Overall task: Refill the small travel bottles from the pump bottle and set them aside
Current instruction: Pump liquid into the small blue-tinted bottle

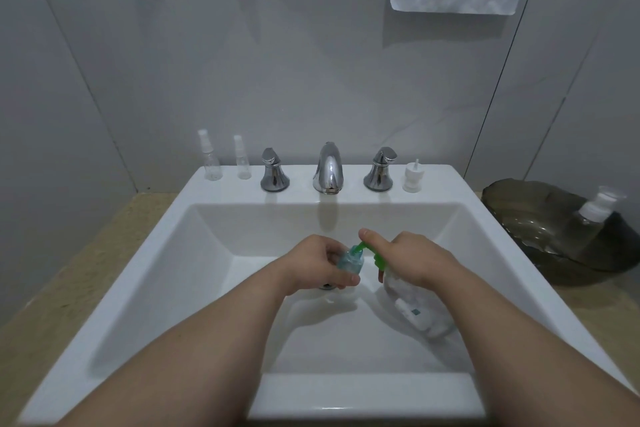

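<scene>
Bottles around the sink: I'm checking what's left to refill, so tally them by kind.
Clear capped spray bottles on the white sink's back ledge: 2
Small clear bottle held in the left hand: 1
Green-topped pump bottle in the right hand: 1
Clear white-capped bottle in the dark glass bowl: 1
Total: 5

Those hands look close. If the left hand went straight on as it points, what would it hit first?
Likely the green spout of the pump bottle in the right hand; the left hand holds the small bottle right at it. Depth unclear.

A chrome faucet (328, 168) stands between two handles (274, 170) behind the sink (221, 185).
</scene>
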`<move>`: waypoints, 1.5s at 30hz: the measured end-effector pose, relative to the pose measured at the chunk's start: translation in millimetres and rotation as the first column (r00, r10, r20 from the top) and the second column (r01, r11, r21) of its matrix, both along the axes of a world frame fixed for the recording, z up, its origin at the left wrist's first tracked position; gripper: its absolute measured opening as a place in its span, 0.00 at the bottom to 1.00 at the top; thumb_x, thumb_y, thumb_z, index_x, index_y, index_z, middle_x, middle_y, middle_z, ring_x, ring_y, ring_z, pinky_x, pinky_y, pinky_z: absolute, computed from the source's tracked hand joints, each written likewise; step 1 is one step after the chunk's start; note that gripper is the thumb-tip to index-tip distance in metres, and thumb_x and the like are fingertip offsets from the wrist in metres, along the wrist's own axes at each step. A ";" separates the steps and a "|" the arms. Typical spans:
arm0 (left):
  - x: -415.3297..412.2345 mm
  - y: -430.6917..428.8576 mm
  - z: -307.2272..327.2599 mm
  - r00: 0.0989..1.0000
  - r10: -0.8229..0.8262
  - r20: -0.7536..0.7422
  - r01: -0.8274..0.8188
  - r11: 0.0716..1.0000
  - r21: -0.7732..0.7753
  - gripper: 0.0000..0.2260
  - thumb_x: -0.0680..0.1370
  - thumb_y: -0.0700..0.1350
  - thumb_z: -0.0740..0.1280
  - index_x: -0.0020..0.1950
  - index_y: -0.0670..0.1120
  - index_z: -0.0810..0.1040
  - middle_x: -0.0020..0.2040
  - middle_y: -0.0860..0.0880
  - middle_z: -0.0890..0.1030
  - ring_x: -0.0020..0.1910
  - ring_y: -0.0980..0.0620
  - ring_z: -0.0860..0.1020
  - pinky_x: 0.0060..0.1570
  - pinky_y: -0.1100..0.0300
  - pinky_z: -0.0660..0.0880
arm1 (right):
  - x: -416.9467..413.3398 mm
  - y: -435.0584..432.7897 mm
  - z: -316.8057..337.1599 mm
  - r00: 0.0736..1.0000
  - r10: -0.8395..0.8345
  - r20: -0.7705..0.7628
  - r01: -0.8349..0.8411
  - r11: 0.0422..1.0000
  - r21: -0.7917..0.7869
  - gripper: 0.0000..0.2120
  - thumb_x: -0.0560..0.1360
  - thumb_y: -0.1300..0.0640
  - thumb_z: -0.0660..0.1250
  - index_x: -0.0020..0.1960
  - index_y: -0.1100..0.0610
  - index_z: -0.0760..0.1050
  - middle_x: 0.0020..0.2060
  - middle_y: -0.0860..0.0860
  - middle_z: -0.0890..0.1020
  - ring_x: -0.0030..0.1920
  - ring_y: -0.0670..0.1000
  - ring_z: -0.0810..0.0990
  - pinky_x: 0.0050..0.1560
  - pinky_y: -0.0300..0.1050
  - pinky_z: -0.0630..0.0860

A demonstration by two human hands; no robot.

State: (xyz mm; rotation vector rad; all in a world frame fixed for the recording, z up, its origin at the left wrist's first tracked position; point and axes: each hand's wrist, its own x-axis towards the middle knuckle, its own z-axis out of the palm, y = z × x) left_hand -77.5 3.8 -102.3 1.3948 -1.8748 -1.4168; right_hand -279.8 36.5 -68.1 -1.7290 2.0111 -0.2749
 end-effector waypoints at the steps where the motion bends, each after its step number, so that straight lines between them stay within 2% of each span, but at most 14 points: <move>1: 0.0 -0.6 -0.5 1.000 0.011 0.015 -0.011 1.000 -0.011 0.15 0.70 0.40 0.81 0.55 0.42 0.83 0.37 0.51 0.82 0.32 0.57 0.80 0.36 0.64 0.76 | 1.8 -1.0 -0.3 1.000 -0.008 -0.008 0.008 1.000 -0.007 0.39 0.74 0.21 0.48 0.41 0.51 0.82 0.40 0.48 0.83 0.44 0.51 0.81 0.54 0.51 0.77; 4: 0.3 -1.5 -0.3 0.999 0.018 0.048 -0.017 0.999 -0.029 0.14 0.70 0.40 0.82 0.53 0.42 0.83 0.37 0.51 0.82 0.30 0.59 0.79 0.34 0.66 0.75 | 5.5 -4.9 -2.2 0.999 -0.022 -0.025 0.021 0.999 -0.027 0.36 0.71 0.24 0.49 0.41 0.52 0.82 0.42 0.48 0.85 0.44 0.51 0.81 0.50 0.49 0.76; 8: 0.6 -1.8 -1.4 0.997 -0.003 0.076 0.006 0.999 -0.040 0.12 0.69 0.40 0.82 0.48 0.46 0.82 0.37 0.51 0.82 0.32 0.57 0.80 0.36 0.66 0.77 | 8.8 -5.2 -1.0 1.000 -0.007 -0.026 0.006 1.000 -0.026 0.30 0.73 0.31 0.53 0.41 0.54 0.82 0.38 0.47 0.84 0.42 0.52 0.80 0.43 0.47 0.73; 13: 1.6 -3.8 -4.5 0.987 -0.042 0.153 0.050 0.998 -0.048 0.16 0.68 0.44 0.83 0.52 0.46 0.83 0.35 0.54 0.82 0.30 0.59 0.79 0.35 0.68 0.74 | 10.8 -5.8 -0.8 0.999 0.011 -0.053 -0.012 1.000 -0.022 0.27 0.73 0.33 0.56 0.42 0.54 0.82 0.39 0.49 0.83 0.41 0.52 0.80 0.39 0.45 0.71; 16: 1.8 -4.1 -5.4 0.987 -0.050 0.155 0.057 0.997 -0.042 0.16 0.69 0.45 0.83 0.52 0.46 0.83 0.34 0.54 0.82 0.32 0.58 0.79 0.37 0.66 0.75 | 9.6 -8.0 -1.8 0.999 0.017 -0.038 -0.018 1.000 -0.023 0.27 0.72 0.34 0.56 0.41 0.54 0.82 0.39 0.48 0.85 0.41 0.52 0.81 0.41 0.45 0.73; 18: 2.4 -5.5 -6.3 0.991 -0.046 0.123 0.049 0.999 -0.020 0.15 0.69 0.43 0.83 0.51 0.46 0.83 0.37 0.50 0.85 0.36 0.54 0.82 0.45 0.58 0.82 | 8.4 -9.2 -3.0 0.999 0.013 -0.031 -0.014 0.999 -0.031 0.29 0.71 0.32 0.54 0.41 0.54 0.82 0.40 0.47 0.86 0.43 0.52 0.81 0.44 0.46 0.76; 19: 2.7 -6.1 -6.8 0.995 -0.037 0.096 0.037 0.999 -0.003 0.14 0.69 0.42 0.82 0.51 0.45 0.83 0.39 0.48 0.86 0.38 0.52 0.84 0.50 0.53 0.83 | 7.7 -9.0 -3.1 1.000 0.006 -0.025 -0.007 0.999 -0.037 0.30 0.71 0.30 0.54 0.40 0.53 0.82 0.41 0.47 0.86 0.43 0.51 0.82 0.47 0.47 0.77; 21: 2.9 -6.1 -6.8 0.999 -0.015 0.047 0.014 1.000 0.019 0.14 0.70 0.40 0.82 0.52 0.42 0.83 0.43 0.44 0.86 0.40 0.49 0.85 0.55 0.48 0.83 | 6.6 -7.7 -2.5 1.000 -0.007 -0.014 0.006 0.999 -0.041 0.33 0.72 0.26 0.53 0.41 0.52 0.83 0.42 0.46 0.86 0.44 0.51 0.82 0.51 0.49 0.77; 25: 2.0 -6.6 -7.8 1.000 -0.016 0.024 0.015 0.999 0.033 0.15 0.70 0.40 0.81 0.54 0.42 0.83 0.48 0.40 0.87 0.42 0.48 0.84 0.56 0.47 0.81 | 4.6 -6.3 -1.8 1.000 -0.020 -0.005 0.019 0.998 -0.060 0.36 0.72 0.24 0.51 0.41 0.53 0.83 0.42 0.48 0.85 0.44 0.51 0.82 0.52 0.50 0.78; 31: 4.3 -10.9 -12.5 0.999 0.001 0.052 -0.001 1.000 0.000 0.25 0.64 0.39 0.84 0.59 0.44 0.83 0.51 0.47 0.86 0.50 0.48 0.85 0.57 0.48 0.82 | 3.9 -10.3 -2.9 0.999 -0.032 0.021 0.034 0.998 -0.062 0.35 0.70 0.26 0.53 0.39 0.54 0.84 0.41 0.48 0.86 0.43 0.52 0.82 0.49 0.49 0.77; 33: 5.1 -11.3 -12.4 0.999 0.002 0.054 -0.001 1.000 -0.003 0.25 0.64 0.40 0.84 0.59 0.44 0.83 0.50 0.48 0.86 0.49 0.50 0.85 0.56 0.51 0.82 | 3.9 -11.5 -3.4 0.999 -0.027 0.033 0.029 0.998 -0.063 0.33 0.71 0.28 0.54 0.39 0.54 0.84 0.40 0.48 0.85 0.43 0.52 0.82 0.48 0.48 0.77; 37: 4.4 -9.3 -9.0 0.998 -0.002 0.065 0.003 1.000 -0.015 0.20 0.66 0.40 0.84 0.55 0.46 0.84 0.45 0.52 0.86 0.43 0.55 0.84 0.48 0.59 0.80 | 3.1 -14.1 -5.6 0.999 -0.026 0.039 0.029 0.997 -0.066 0.32 0.70 0.29 0.54 0.40 0.54 0.84 0.41 0.48 0.86 0.43 0.52 0.81 0.49 0.49 0.78; 41: 4.7 -9.1 -8.2 0.998 -0.011 0.063 0.012 1.000 -0.022 0.17 0.66 0.39 0.83 0.51 0.48 0.85 0.44 0.51 0.87 0.41 0.55 0.83 0.48 0.57 0.82 | 3.1 -16.0 -5.1 0.999 -0.018 0.032 0.020 0.998 -0.068 0.31 0.70 0.31 0.54 0.40 0.55 0.83 0.40 0.49 0.86 0.42 0.52 0.81 0.45 0.47 0.76; 45: 3.9 -6.6 -10.2 0.994 -0.045 0.102 0.049 0.998 -0.031 0.15 0.65 0.40 0.84 0.49 0.48 0.85 0.41 0.52 0.85 0.39 0.55 0.81 0.49 0.55 0.81 | 5.7 -11.5 -7.5 1.000 0.018 0.006 -0.017 0.996 -0.092 0.28 0.70 0.34 0.55 0.39 0.55 0.83 0.35 0.49 0.83 0.38 0.52 0.80 0.38 0.45 0.72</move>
